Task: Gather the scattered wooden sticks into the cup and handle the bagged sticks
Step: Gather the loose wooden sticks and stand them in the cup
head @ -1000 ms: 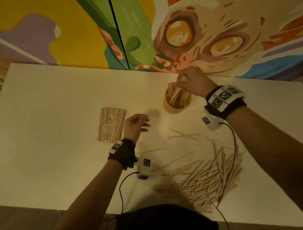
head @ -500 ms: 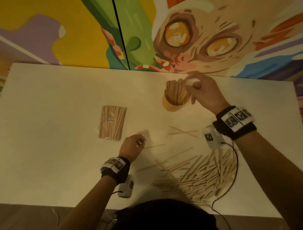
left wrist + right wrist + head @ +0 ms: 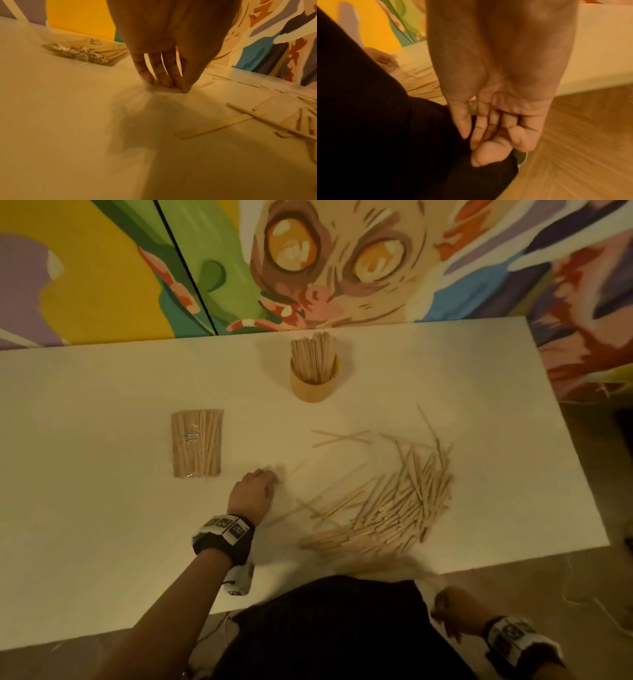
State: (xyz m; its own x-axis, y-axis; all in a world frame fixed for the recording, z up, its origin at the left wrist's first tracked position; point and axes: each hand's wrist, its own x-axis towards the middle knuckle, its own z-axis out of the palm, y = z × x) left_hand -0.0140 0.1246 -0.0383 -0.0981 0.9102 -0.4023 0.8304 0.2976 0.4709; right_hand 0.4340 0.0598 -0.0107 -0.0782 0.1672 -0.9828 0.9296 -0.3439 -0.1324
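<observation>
Wooden sticks (image 3: 313, 359) stand upright in the cup (image 3: 312, 390).

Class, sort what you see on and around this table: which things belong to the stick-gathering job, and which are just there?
Part of the job:
cup with sticks standing in it
pile of loose sticks
bag of sticks
left hand, fingertips on the table

Just there:
painted wall
wooden floor
right hand, idle below the table edge
</observation>
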